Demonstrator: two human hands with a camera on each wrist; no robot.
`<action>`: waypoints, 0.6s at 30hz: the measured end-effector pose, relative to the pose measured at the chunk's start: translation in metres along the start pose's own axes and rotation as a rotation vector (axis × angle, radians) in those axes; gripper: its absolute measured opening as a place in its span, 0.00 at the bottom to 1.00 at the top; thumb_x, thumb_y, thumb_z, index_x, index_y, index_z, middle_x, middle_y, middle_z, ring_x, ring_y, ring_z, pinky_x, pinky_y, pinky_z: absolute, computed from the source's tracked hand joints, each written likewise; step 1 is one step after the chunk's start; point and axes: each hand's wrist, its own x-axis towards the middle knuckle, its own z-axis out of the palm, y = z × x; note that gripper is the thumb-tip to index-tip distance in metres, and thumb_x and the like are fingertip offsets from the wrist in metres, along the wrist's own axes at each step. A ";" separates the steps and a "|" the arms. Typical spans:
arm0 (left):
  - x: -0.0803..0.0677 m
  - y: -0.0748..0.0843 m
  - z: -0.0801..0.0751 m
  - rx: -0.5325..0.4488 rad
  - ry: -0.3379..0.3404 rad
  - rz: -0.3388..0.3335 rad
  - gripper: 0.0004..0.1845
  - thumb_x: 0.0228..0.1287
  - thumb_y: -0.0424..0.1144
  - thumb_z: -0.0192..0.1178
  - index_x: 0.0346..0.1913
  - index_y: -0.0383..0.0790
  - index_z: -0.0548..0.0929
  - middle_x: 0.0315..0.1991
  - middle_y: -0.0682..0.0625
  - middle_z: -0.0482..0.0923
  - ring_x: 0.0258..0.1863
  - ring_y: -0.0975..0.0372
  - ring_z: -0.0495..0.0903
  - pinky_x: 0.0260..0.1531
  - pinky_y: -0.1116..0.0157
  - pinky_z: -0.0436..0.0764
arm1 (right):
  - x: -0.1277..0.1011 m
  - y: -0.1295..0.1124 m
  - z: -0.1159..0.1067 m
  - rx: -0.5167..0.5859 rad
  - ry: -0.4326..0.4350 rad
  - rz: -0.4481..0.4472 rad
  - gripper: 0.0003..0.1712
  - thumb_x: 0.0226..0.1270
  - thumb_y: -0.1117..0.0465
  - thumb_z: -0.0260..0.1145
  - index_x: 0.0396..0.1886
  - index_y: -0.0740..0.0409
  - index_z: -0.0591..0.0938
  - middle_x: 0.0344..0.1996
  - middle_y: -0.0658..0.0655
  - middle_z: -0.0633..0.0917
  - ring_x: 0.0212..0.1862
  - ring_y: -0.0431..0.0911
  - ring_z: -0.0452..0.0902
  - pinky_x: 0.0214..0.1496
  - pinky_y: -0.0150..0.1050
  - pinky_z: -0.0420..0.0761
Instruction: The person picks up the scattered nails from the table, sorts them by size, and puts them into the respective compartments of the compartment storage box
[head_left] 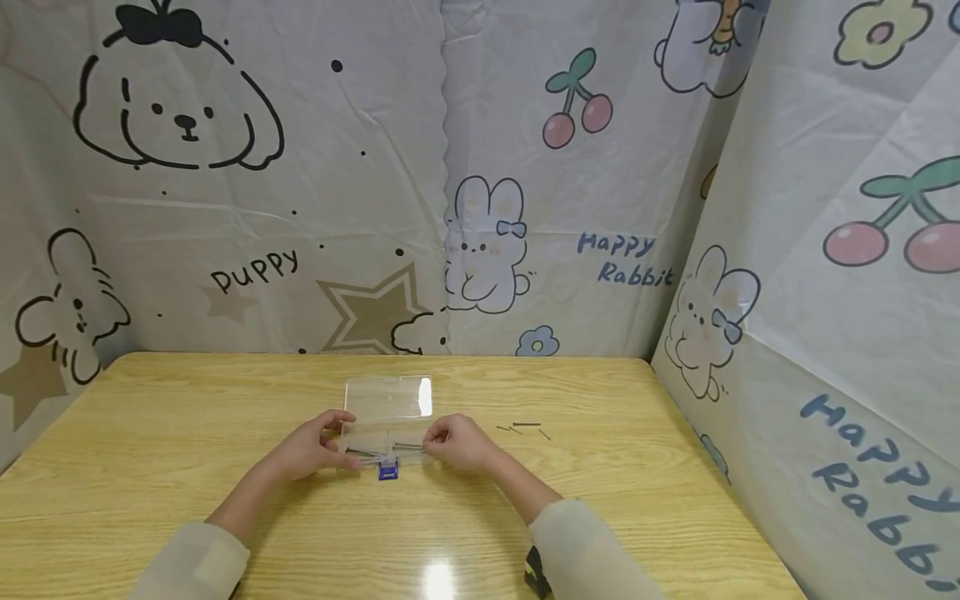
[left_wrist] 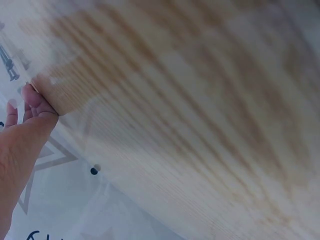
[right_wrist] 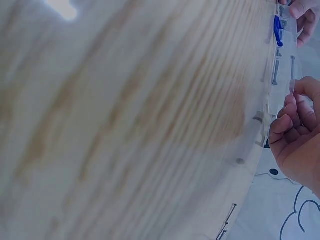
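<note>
A clear plastic box (head_left: 367, 433) lies on the table with its lid (head_left: 387, 398) raised at the back. A blue latch (head_left: 387, 468) is on its front edge. Several nails (head_left: 408, 446) lie inside. My left hand (head_left: 311, 446) holds the box's left end, thumb at the front and fingers toward the back. Over the right end, my right hand (head_left: 461, 442) has its thumb and fingertips together. In the right wrist view those fingertips pinch the end of a nail (right_wrist: 292, 67), partly hidden by them.
A few loose nails (head_left: 527, 424) lie on the wooden table (head_left: 637, 483) to the right of the box. A black object (head_left: 536, 573) shows beside the right sleeve. Printed cloth (head_left: 360, 208) hangs behind the table and along its right side.
</note>
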 end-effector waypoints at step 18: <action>0.000 0.000 0.000 -0.001 0.004 0.002 0.42 0.47 0.45 0.73 0.63 0.35 0.65 0.59 0.34 0.64 0.43 0.54 0.70 0.41 0.61 0.72 | 0.003 0.000 0.001 -0.012 -0.026 0.033 0.06 0.63 0.63 0.62 0.32 0.60 0.83 0.23 0.47 0.77 0.24 0.36 0.69 0.27 0.28 0.71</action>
